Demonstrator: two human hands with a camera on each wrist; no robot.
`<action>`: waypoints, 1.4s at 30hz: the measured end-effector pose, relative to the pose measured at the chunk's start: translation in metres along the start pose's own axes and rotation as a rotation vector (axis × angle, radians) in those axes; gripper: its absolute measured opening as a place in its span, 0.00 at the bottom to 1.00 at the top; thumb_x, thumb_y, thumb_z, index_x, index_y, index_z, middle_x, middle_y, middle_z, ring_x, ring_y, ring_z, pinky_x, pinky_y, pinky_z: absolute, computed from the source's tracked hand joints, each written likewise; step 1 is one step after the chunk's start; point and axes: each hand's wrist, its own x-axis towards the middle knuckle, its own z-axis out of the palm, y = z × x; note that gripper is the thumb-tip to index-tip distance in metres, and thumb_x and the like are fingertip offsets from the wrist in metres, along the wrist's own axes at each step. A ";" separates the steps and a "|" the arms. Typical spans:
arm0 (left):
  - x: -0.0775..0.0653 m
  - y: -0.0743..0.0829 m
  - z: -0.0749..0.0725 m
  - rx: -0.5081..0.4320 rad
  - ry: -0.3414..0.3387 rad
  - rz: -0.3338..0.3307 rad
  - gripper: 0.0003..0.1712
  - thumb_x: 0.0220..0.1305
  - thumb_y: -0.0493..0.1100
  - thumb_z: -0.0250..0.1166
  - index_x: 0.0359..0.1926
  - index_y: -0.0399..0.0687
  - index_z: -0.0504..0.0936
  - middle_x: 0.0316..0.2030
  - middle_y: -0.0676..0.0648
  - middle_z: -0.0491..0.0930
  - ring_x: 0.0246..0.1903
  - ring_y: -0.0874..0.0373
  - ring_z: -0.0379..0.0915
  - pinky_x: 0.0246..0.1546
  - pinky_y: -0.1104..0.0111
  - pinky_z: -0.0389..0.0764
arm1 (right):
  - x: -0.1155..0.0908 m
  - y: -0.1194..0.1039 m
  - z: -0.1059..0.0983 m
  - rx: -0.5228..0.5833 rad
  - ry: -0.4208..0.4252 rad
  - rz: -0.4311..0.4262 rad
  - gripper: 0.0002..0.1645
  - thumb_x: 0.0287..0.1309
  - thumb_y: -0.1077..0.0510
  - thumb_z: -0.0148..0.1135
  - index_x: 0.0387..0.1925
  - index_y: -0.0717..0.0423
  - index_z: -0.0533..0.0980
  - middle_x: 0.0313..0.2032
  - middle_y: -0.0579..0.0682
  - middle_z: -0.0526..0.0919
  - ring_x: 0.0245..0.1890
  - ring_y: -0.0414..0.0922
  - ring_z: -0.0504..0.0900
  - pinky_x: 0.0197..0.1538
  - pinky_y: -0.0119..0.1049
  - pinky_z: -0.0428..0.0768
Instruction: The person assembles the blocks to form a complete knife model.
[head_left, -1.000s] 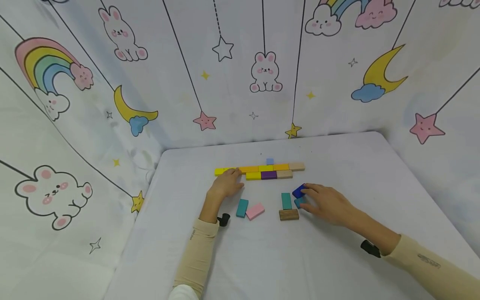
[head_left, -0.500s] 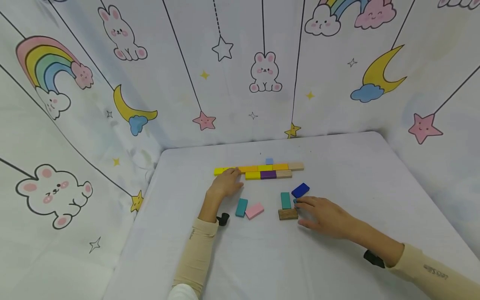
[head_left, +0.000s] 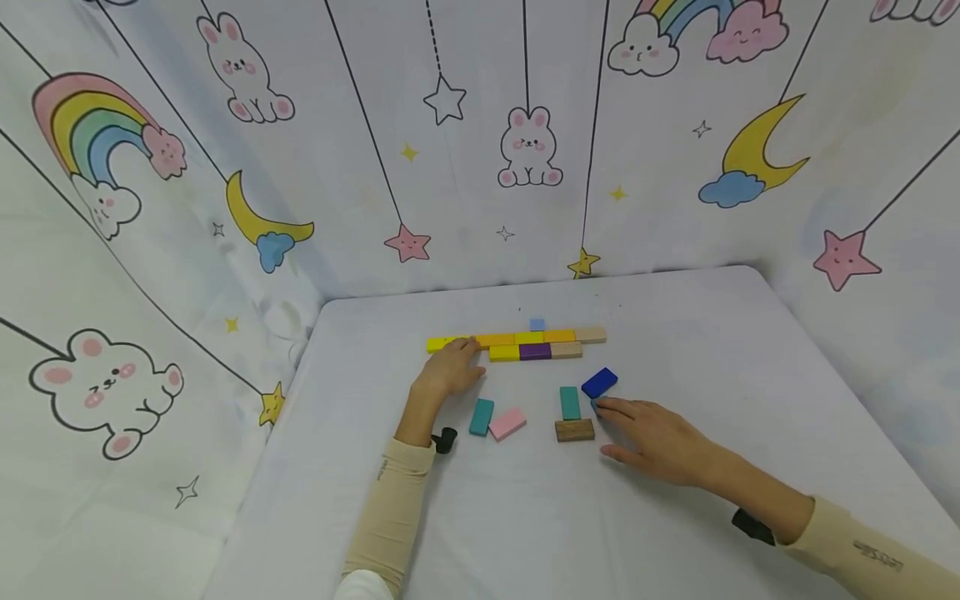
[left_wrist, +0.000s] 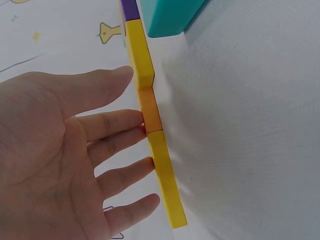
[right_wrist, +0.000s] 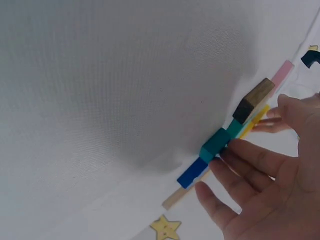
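Observation:
My left hand (head_left: pixel 448 371) rests with loosely straight fingers against the left part of a long row of blocks. In the left wrist view its fingertips touch the orange block (left_wrist: pixel 151 110) and the yellow block (left_wrist: pixel 167 180). Over a small blue-teal block (right_wrist: pixel 215 144) lies my right hand (head_left: pixel 660 442), fingers extended and thumb apart; its fingertips touch that block and mostly hide it in the head view. Just beyond is a dark blue block (head_left: pixel 600 383). To the left lie a teal block (head_left: pixel 570 403) and a brown wooden block (head_left: pixel 574 430).
A shorter row with a yellow block (head_left: pixel 505 353), a purple block (head_left: pixel 536 352) and a natural wood block (head_left: pixel 566 350) lies before the long row. Behind is a light blue block (head_left: pixel 537 324). Another teal block (head_left: pixel 482 417) and a pink block (head_left: pixel 507 424) lie between the hands.
My right hand has left the dark blue block and drawn back nearer to me, then slid slightly right at the blue-teal block. My left hand stays in place.

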 end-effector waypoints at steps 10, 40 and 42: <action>-0.003 0.001 -0.001 -0.008 0.000 0.008 0.33 0.78 0.52 0.61 0.76 0.46 0.69 0.78 0.43 0.62 0.77 0.46 0.58 0.76 0.51 0.63 | -0.007 0.005 -0.003 0.006 0.035 0.010 0.38 0.68 0.41 0.69 0.66 0.63 0.76 0.67 0.59 0.78 0.64 0.57 0.80 0.60 0.53 0.83; -0.001 0.001 0.000 -0.003 -0.009 -0.014 0.36 0.78 0.55 0.60 0.79 0.49 0.65 0.79 0.44 0.61 0.77 0.46 0.57 0.76 0.50 0.63 | -0.010 0.031 -0.011 0.012 0.003 0.108 0.40 0.67 0.43 0.69 0.68 0.67 0.74 0.70 0.64 0.74 0.66 0.62 0.77 0.63 0.58 0.80; -0.001 0.000 0.000 -0.009 -0.009 -0.012 0.35 0.78 0.54 0.60 0.79 0.49 0.66 0.79 0.44 0.60 0.77 0.46 0.57 0.76 0.49 0.63 | -0.009 0.031 -0.012 0.015 0.003 0.109 0.40 0.67 0.43 0.69 0.68 0.67 0.74 0.69 0.65 0.74 0.66 0.63 0.77 0.63 0.58 0.80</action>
